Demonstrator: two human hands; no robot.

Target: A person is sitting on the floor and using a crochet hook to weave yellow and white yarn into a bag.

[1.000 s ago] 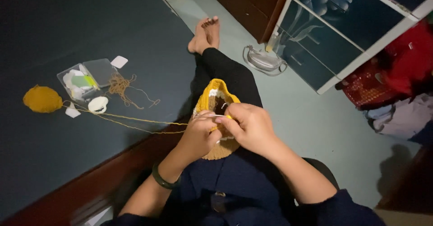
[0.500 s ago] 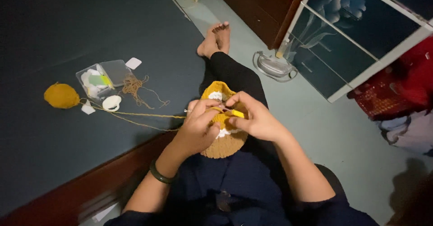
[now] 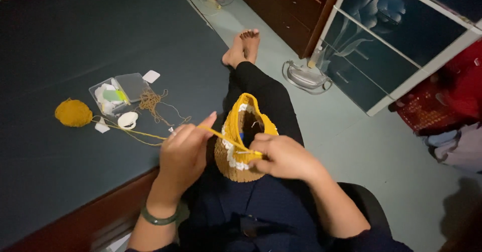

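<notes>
A small crocheted basket [image 3: 240, 142], yellow at the rim with a white band and a brown base, rests on my lap. My right hand [image 3: 283, 156] grips its near rim and pinches the yellow strand there. My left hand [image 3: 185, 150] is held to the left of the basket, with a taut strand of yellow yarn [image 3: 221, 137] running from its fingers to the rim. The same yarn trails left across the dark mat to a yellow yarn ball [image 3: 73, 113]. Whether a hook is in either hand is unclear.
A clear plastic box [image 3: 119, 93] of small white pieces, a brown thread tangle [image 3: 152, 102] and white discs lie on the dark mat [image 3: 100, 36]. My legs stretch onto the pale floor. A grey iron-like appliance [image 3: 306, 77] stands by a glass-door cabinet [image 3: 396, 36]; red items sit right.
My left hand has drawn away from the basket to the left, pulling the yellow strand taut. My right hand has stayed on the rim. The view has shifted slightly.
</notes>
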